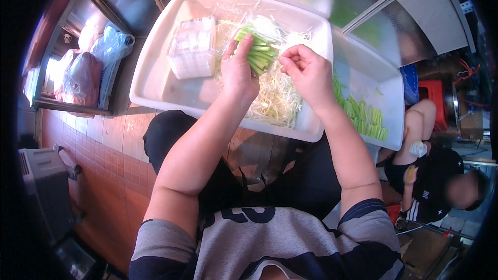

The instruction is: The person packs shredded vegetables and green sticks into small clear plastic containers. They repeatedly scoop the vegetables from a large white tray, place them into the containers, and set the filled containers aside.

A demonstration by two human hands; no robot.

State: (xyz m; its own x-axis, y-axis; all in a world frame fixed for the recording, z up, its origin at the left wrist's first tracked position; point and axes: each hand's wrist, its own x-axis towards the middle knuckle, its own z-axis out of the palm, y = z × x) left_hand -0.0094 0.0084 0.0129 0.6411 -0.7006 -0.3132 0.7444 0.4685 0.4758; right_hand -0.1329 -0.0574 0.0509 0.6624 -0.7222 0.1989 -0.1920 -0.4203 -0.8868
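Observation:
My left hand holds a bundle of cut green vegetable stalks, with what looks like a clear plastic container partly around them. Just right of the bundle is my right hand, its thumb and fingertips drawn together; whether anything thin is pinched there cannot be told. Beneath both hands lies a heap of pale shredded vegetable or sprouts in a white plastic tub. A stack of clear plastic containers stands on the tub's left side.
A second white tub at the right holds cut green stalks. Filled plastic bags sit on a shelf at the left. Metal panels border the tubs' far side. Another person sits at the right, near a red stool.

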